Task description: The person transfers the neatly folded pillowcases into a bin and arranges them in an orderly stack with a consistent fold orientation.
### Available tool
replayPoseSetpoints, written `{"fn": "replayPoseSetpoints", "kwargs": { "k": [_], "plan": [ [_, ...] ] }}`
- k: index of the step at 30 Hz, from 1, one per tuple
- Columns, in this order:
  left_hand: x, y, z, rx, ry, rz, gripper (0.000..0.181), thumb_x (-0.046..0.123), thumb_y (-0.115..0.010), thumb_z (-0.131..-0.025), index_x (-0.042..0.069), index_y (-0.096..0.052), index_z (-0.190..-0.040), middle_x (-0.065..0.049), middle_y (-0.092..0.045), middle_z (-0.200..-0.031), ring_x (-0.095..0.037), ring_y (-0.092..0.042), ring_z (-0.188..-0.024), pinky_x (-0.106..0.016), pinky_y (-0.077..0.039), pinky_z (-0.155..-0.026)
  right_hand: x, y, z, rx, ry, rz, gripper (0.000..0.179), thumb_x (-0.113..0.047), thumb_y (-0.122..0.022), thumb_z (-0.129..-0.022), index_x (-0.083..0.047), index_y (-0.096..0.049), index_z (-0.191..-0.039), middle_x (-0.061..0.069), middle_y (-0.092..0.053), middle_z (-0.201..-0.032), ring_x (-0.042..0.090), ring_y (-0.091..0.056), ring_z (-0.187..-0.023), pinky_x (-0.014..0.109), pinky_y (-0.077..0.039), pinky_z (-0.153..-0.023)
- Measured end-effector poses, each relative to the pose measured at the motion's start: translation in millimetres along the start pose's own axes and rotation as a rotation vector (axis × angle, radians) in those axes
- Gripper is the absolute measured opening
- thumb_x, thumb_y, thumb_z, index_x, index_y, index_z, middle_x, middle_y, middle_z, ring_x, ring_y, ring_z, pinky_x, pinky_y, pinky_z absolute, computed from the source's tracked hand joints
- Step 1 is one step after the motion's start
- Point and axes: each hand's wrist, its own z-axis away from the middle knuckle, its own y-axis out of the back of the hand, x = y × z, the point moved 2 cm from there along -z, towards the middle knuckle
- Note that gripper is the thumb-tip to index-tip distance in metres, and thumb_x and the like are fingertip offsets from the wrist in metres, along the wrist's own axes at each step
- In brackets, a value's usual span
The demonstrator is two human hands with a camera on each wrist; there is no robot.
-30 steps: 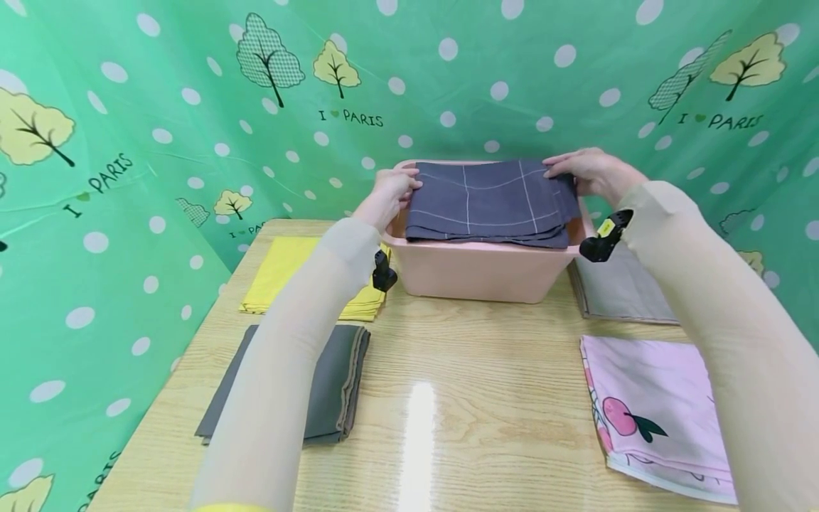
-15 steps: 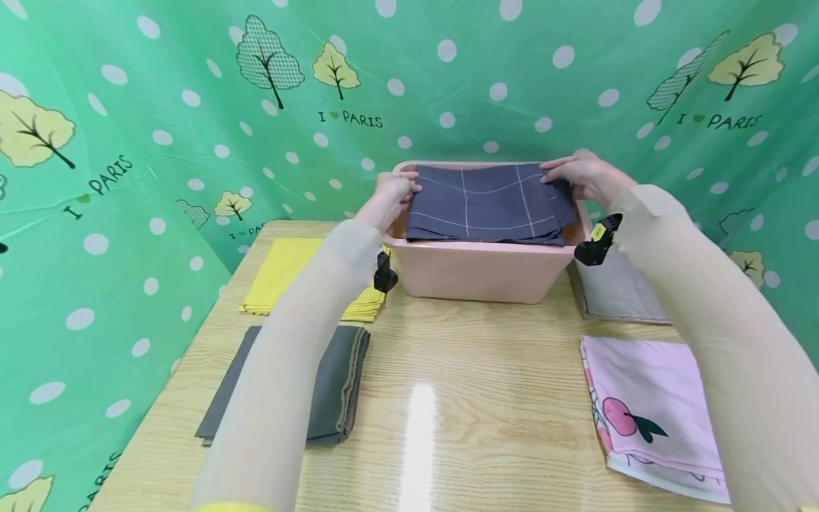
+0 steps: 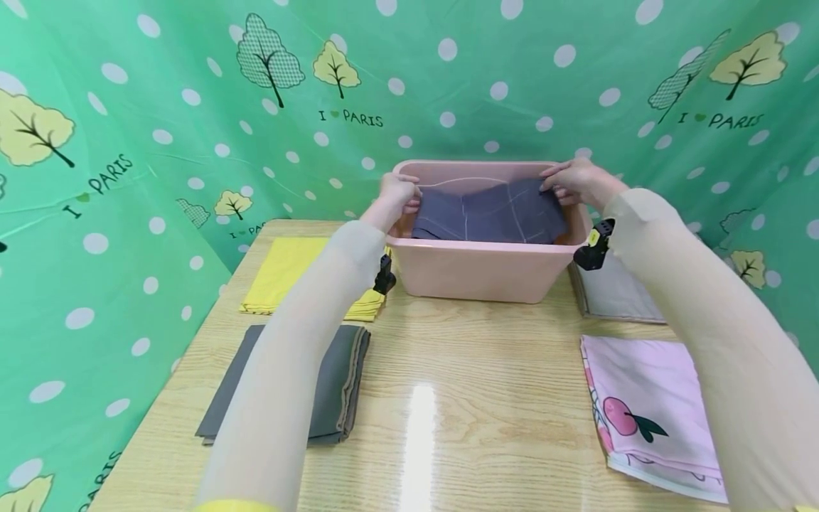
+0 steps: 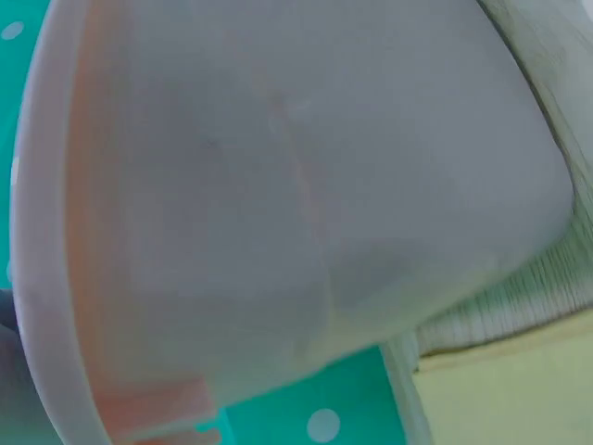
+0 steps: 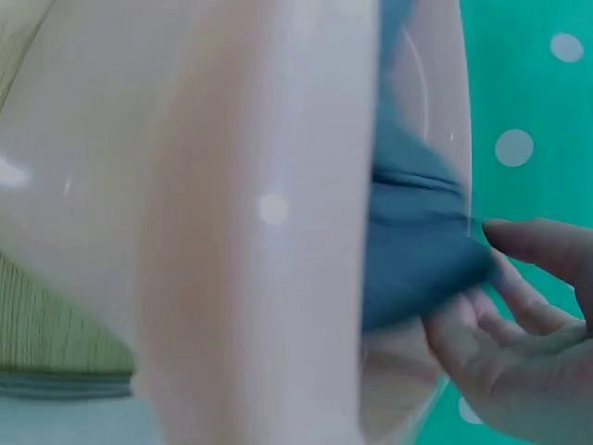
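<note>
A folded dark blue-grey cloth (image 3: 489, 212) with thin white lines lies low inside a pink plastic bin (image 3: 473, 274). My left hand (image 3: 398, 193) grips the cloth's left end, just inside the rim. At the opposite end my right hand (image 3: 581, 181) pinches the right end between thumb and fingers. The right wrist view shows that hand (image 5: 533, 348) beside the cloth's corner (image 5: 422, 255), behind the bin's rim (image 5: 315, 232). Mostly the bin's outer wall (image 4: 306, 185) fills the left wrist view, so the left fingers are hidden there.
Left of the bin lie a folded yellow cloth (image 3: 291, 259) and a dark grey one (image 3: 333, 387). A light grey cloth (image 3: 617, 288) and a pink cherry-print cloth (image 3: 652, 405) lie on the right. A green dotted curtain (image 3: 448, 85) hangs behind the wooden table (image 3: 473, 398).
Both hands have lowered the dark cloth deeper into the bin. More of the bin's inner back wall shows above it. The other cloths have stayed put.
</note>
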Motion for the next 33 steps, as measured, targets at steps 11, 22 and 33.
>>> {"fn": "replayPoseSetpoints", "kwargs": {
  "k": [11,22,33],
  "plan": [
    [10.8,0.8,23.5,-0.15,-0.226,-0.102,0.031,0.007,-0.056,-0.084,0.004,-0.058,-0.114,-0.015,-0.061,-0.106,-0.009,-0.052,-0.058,-0.032,-0.05,-0.074,-11,1,18.8,0.026,0.149,0.142,0.048,-0.007,-0.054,-0.085,0.005,-0.039,-0.129,-0.007,-0.058,-0.065,0.004,-0.06,-0.057,0.026,-0.052,-0.061],
    [14.4,-3.9,55.5,-0.273,-0.322,-0.067,0.029,0.007,-0.053,-0.087,0.002,-0.057,-0.115,-0.014,-0.06,-0.11,-0.017,-0.058,-0.077,-0.034,-0.049,-0.078,-11,2,43.3,0.033,0.268,0.226,0.042,-0.013,-0.051,-0.088,0.005,-0.043,-0.125,0.002,-0.064,-0.087,0.003,-0.06,-0.065,0.023,-0.051,-0.062],
    [11.5,-14.6,82.9,-0.306,-0.43,-0.097,0.027,0.01,-0.056,-0.085,0.006,-0.06,-0.112,-0.011,-0.063,-0.102,-0.022,-0.06,-0.087,-0.031,-0.05,-0.073,6,6,71.7,0.068,0.39,0.341,0.04,-0.021,-0.053,-0.088,0.003,-0.049,-0.12,0.006,-0.064,-0.091,0.004,-0.059,-0.067,0.024,-0.051,-0.063]
  ]
}}
